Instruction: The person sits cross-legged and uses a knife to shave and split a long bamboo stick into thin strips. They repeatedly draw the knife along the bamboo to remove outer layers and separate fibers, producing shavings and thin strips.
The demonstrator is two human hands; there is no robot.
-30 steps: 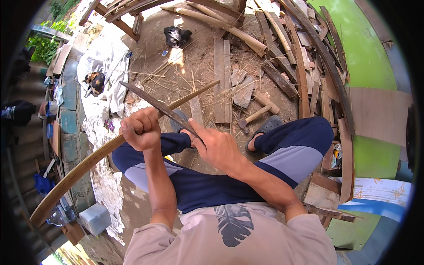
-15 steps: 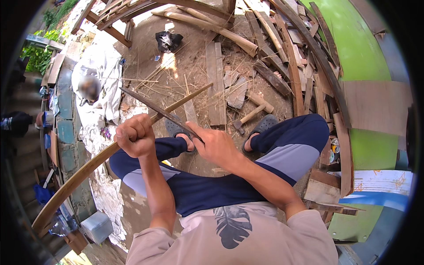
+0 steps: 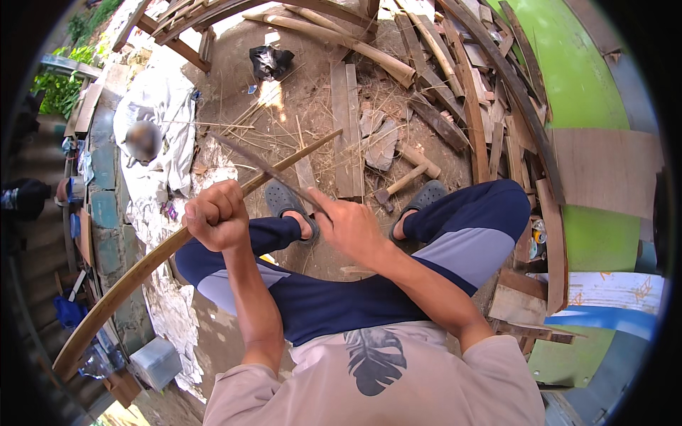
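My left hand (image 3: pixel 218 215) is closed in a fist around a long, narrow strip of bamboo (image 3: pixel 131 280). The strip slants from the lower left up to a thin tip above the middle of the picture. My right hand (image 3: pixel 354 231) grips a knife with a long dark blade (image 3: pixel 245 154), its handle mostly hidden by the fingers. Pointing up and left, the blade crosses the strip just beyond my left fist and appears to touch it. Both forearms reach over my spread knees.
Between my feet and the scraps lies a wooden-handled tool with a dark head (image 3: pixel 384 198). Bamboo poles (image 3: pixel 341 44) lie ahead. Wooden planks (image 3: pixel 465 106) pile up at the right beside a green panel (image 3: pixel 586 78). A white cloth (image 3: pixel 160 99) is at the left.
The knife blade has shifted slightly right along the bamboo strip, away from my left fist, and looks a bit blurred. My left hand and the strip stay almost still.
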